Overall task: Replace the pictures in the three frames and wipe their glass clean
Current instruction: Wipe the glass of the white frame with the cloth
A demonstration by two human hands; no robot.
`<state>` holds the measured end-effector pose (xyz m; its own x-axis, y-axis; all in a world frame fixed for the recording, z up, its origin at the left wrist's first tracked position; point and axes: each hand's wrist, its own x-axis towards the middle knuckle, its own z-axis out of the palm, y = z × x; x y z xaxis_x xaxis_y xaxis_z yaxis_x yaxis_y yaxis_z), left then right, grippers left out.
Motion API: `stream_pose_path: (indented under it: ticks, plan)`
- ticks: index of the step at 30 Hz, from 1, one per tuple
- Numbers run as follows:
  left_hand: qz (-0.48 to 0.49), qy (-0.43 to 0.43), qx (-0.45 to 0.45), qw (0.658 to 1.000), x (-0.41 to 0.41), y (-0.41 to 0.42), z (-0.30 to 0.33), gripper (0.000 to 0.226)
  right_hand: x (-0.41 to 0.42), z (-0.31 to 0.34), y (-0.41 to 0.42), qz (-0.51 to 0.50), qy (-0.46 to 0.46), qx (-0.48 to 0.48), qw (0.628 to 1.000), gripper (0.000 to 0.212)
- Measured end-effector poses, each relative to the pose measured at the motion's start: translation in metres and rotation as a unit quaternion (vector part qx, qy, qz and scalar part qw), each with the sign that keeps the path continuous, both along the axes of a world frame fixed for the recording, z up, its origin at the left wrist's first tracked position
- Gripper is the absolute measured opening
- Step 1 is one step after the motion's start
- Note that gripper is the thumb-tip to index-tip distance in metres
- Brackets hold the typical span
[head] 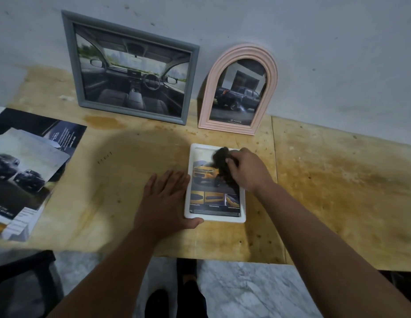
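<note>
Lying flat on the surface point(314, 180), the white frame point(214, 218) shows a yellow car. Your left hand point(164, 199) rests open and flat against its left edge; your right hand point(247, 169) grips a dark cloth point(221, 166) on the glass. Beyond, the pink frame point(239, 88) reads "TOYOTA".

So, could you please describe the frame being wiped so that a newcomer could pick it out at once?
On the stained plywood tabletop, in front of the grey rectangular frame and pink arched frame leaning on the wall, lies a small white rectangular frame. It alone lies flat, shows a yellow car, and has the right hand rubbing a dark cloth on it.
</note>
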<state>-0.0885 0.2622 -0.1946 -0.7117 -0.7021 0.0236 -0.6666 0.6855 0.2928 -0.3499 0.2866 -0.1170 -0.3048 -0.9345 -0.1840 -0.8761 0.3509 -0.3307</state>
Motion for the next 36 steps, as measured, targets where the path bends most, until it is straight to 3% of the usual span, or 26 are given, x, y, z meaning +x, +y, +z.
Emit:
stream_pose_path:
  ticks: [5, 13, 16, 20, 23, 26, 32, 34, 36]
  plan:
    - [-0.002, 0.006, -0.016, 1.000, 0.002, -0.002, -0.005, 0.118, 0.041, -0.016, 0.016, 0.035, 0.019, 0.000, 0.999, 0.032]
    - [-0.003, 0.009, -0.019, 1.000, 0.000, 0.000, -0.007, 0.117, 0.046, 0.007, 0.055, 0.219, -0.110, 0.126, 0.961, 0.032]
    - [-0.003, 0.008, -0.013, 1.000, 0.000, 0.000, -0.005, 0.118, 0.022, 0.014, 0.031, 0.127, -0.155, 0.097, 0.975, 0.032]
    - [-0.002, 0.016, -0.022, 1.000, 0.000, 0.000, -0.005, 0.118, -0.005, -0.008, 0.003, -0.038, -0.012, 0.018, 0.999, 0.029]
    - [0.000, 0.027, -0.035, 0.999, 0.002, 0.000, -0.008, 0.117, 0.026, -0.023, 0.011, -0.024, -0.026, -0.003, 0.999, 0.026]
    - [-0.001, 0.031, -0.048, 0.998, 0.001, 0.001, -0.009, 0.115, 0.056, -0.025, 0.038, 0.056, -0.067, -0.007, 0.996, 0.025]
    - [0.000, 0.047, -0.049, 0.998, 0.000, 0.001, -0.009, 0.114, 0.066, -0.008, 0.055, 0.170, -0.117, 0.079, 0.975, 0.029]
    - [0.001, 0.050, -0.044, 0.998, 0.001, 0.001, -0.008, 0.114, 0.055, -0.001, 0.044, 0.143, -0.129, 0.061, 0.979, 0.029]
    - [0.002, 0.053, -0.038, 0.998, 0.001, 0.001, -0.007, 0.115, 0.035, 0.003, 0.029, 0.036, -0.120, 0.012, 0.992, 0.028]
